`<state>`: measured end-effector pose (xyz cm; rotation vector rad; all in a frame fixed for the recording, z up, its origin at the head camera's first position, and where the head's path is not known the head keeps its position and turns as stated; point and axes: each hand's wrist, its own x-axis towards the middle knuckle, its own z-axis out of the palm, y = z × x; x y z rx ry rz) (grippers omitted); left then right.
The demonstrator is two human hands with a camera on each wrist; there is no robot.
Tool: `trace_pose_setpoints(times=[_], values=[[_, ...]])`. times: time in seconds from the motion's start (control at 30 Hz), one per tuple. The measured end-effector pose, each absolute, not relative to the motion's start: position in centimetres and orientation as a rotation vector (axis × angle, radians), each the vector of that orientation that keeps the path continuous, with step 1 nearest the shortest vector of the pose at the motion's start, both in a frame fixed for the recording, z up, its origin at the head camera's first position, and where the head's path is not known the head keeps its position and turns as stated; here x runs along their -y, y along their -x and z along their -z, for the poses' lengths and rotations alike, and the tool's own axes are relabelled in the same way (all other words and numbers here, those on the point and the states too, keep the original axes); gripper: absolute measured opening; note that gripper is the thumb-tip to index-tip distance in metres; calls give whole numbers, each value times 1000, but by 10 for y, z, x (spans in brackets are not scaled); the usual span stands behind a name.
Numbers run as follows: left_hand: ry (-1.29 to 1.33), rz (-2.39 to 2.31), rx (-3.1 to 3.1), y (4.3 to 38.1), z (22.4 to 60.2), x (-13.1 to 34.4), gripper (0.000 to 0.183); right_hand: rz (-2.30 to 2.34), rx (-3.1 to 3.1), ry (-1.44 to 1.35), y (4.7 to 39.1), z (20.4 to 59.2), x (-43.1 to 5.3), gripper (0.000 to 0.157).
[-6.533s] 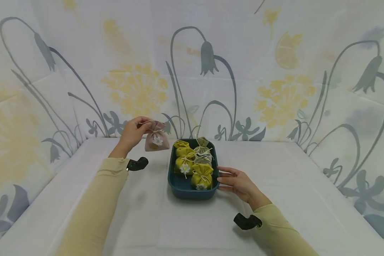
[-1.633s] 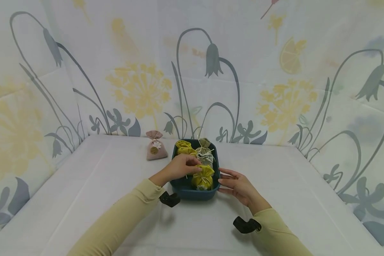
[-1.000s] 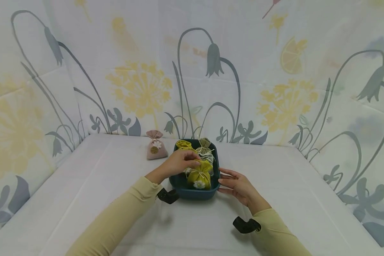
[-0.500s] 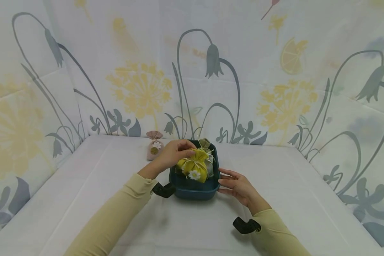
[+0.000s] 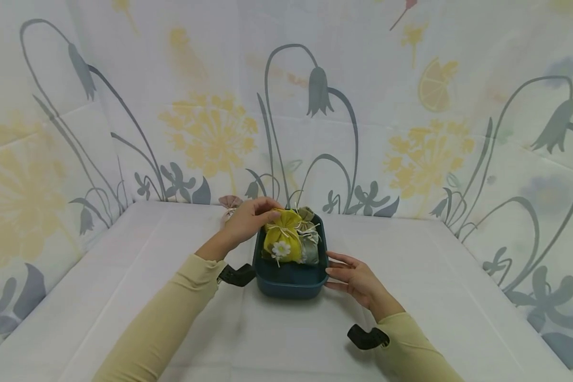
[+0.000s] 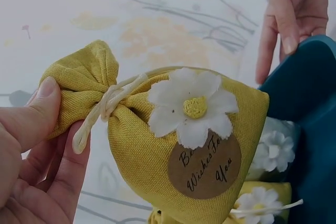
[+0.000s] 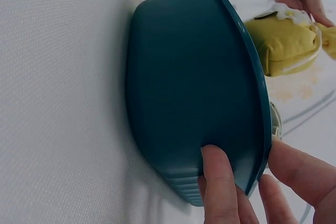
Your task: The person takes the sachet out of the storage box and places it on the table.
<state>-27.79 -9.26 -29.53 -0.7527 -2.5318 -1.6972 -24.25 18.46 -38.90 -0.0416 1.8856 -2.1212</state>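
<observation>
My left hand [image 5: 245,220] pinches a yellow drawstring pouch [image 5: 287,244] by its gathered top. The left wrist view shows its cord, a white cloth flower [image 6: 191,107] and a round brown label [image 6: 205,166] reading "Wishes For You". In the head view the pouch overlaps the left side of a dark teal plastic bin [image 5: 291,290]; in the right wrist view it is above the rim. My right hand [image 5: 360,278] touches the bin's right side, fingers fairly straight, fingertips on the outer wall and rim. A grey pouch [image 5: 309,248] and an olive pouch [image 5: 306,214] sit inside.
A pink pouch [image 5: 230,201] stands left of the bin, mostly hidden behind my left hand. Low in the left wrist view, another yellow pouch [image 6: 281,188] shows under the held one. White cloth [image 5: 410,254] covers the table, and a flower-printed curtain [image 5: 391,159] hangs behind.
The pink pouch was set down left of the bin. My left hand then took the front yellow pouch and moved it up and left, away from the bin's front. The right hand stayed put.
</observation>
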Motion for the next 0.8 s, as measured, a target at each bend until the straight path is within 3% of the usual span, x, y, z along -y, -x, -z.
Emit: trace_pose_setpoints(times=[0.8], values=[[568,1738,2445,295,291,142,26,2119,-1883,45,243,389,-184,56]])
